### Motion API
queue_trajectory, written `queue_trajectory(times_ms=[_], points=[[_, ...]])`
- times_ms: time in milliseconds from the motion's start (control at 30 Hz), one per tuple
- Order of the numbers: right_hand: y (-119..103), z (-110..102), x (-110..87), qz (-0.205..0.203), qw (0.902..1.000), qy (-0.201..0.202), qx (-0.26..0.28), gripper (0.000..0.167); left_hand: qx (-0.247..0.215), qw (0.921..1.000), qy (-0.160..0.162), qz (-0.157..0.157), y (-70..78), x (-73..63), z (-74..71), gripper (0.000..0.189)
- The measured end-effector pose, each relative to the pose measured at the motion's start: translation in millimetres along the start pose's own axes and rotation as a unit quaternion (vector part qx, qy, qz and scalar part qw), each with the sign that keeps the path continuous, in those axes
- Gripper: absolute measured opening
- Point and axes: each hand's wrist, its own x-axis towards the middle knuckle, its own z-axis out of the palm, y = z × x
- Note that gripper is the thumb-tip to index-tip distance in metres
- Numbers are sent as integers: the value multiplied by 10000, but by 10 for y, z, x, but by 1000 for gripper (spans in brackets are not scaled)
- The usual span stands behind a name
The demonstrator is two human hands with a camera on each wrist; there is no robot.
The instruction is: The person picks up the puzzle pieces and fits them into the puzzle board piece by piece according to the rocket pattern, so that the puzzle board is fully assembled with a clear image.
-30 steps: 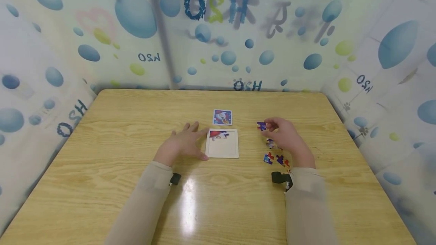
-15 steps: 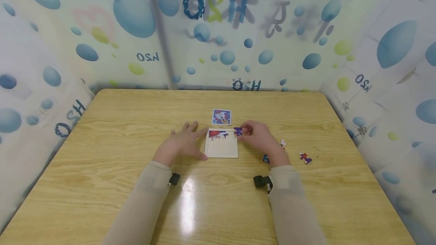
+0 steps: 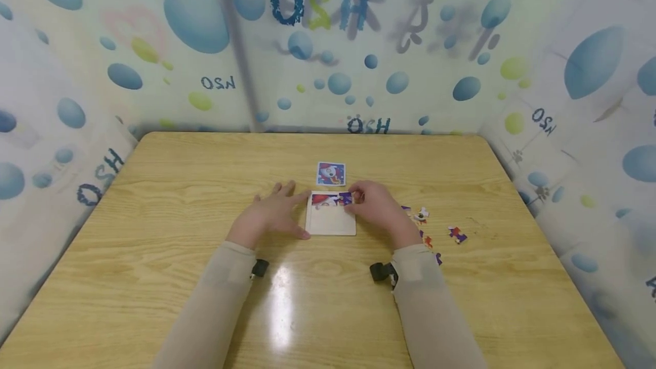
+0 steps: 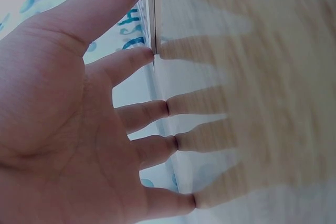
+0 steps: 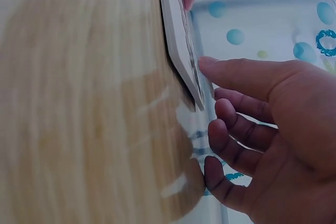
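Pinching the purple piece [image 3: 343, 199], the right hand [image 3: 376, 204] partly hides it.

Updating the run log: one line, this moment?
left hand: touches puzzle tray, left edge; right hand: holds purple piece at tray's far right corner; loose pieces: right of tray

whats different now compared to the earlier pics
The right hand has moved left from beside the loose pieces, bringing a purple puzzle piece to the upper right corner of the puzzle tray; its fingers are still on that piece. The left hand stayed at the tray's left edge, and the picture card stayed beyond the tray.
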Motion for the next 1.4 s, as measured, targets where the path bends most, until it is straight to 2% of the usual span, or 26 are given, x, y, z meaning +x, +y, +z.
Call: queue_trajectory(times_ms=[633, 900, 1167, 1400], points=[[-66, 33, 41, 205, 9989, -132, -389, 44, -21, 10000, -12, -25, 4, -10, -16, 108], [-69, 12, 48, 193, 9990, -125, -392, 43, -52, 10000, -7, -24, 0, -2, -22, 107], [-87, 18, 23, 196, 9982, -197, -530, 31, -77, 9999, -77, -16, -9, 11, -8, 108], [-96, 22, 21, 225, 9980, -190, -554, 28, -100, 9999, -65, -24, -5, 6, -9, 107]])
